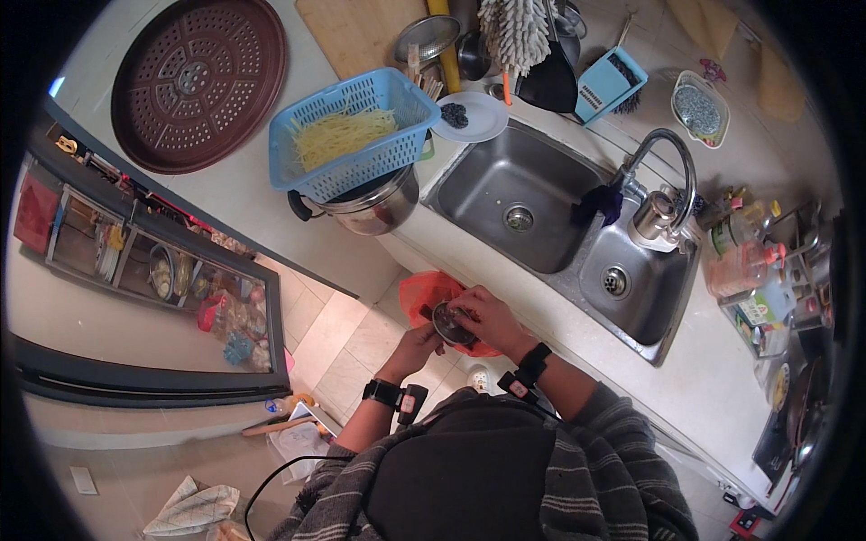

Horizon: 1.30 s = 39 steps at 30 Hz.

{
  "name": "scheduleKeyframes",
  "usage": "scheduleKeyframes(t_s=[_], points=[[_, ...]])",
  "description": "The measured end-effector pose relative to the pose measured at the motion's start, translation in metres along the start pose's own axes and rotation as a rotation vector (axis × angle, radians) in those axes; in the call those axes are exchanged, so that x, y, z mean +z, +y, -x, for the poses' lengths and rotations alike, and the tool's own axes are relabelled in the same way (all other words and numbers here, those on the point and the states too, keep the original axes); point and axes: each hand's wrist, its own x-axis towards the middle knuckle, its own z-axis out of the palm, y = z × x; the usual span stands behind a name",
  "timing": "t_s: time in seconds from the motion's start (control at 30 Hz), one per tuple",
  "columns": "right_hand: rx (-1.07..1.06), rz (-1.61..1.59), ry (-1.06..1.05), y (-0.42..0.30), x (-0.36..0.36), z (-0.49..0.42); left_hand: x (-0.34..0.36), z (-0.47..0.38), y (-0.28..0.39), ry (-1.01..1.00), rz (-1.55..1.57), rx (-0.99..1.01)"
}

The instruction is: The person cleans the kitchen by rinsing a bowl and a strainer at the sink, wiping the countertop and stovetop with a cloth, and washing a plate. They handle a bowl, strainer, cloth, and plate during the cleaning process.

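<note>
My left hand grips the side of a small round metal bowl or cup with something dark inside. The fingers of my right hand reach over its rim and touch it; whether they pinch anything inside cannot be told. Below the bowl spreads a red plastic bag, its rim showing on both sides of my hands. Both hands are in front of the counter, over the tiled floor.
Left of the double steel sink, a blue basket of pale shreds rests on a steel pot. A white plate holds dark bits. An open refrigerator door stands at left. Bottles crowd the counter's right.
</note>
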Motion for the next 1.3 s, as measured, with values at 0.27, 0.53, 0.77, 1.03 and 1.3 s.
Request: scheduleKeyframes(t_s=[0.27,0.53,0.77,1.03,1.3], points=[[0.091,0.141,-0.041,-0.003,-0.004,-0.003,0.003,0.004,0.014,-0.059,-0.203,-0.029],[0.107,0.097,0.011,0.015,0.000,0.004,0.001,0.005,0.015,-0.029,-0.181,-0.126],[0.245,0.252,-0.179,0.026,0.007,0.007,-0.004,0.002,0.012,0.025,-0.090,-0.051],[0.178,0.549,-0.143,0.032,0.014,0.011,-0.009,-0.029,0.012,0.121,-0.008,0.059],[0.226,0.186,0.240,0.087,-0.071,0.055,0.009,-0.139,-0.014,0.249,-0.037,0.190]])
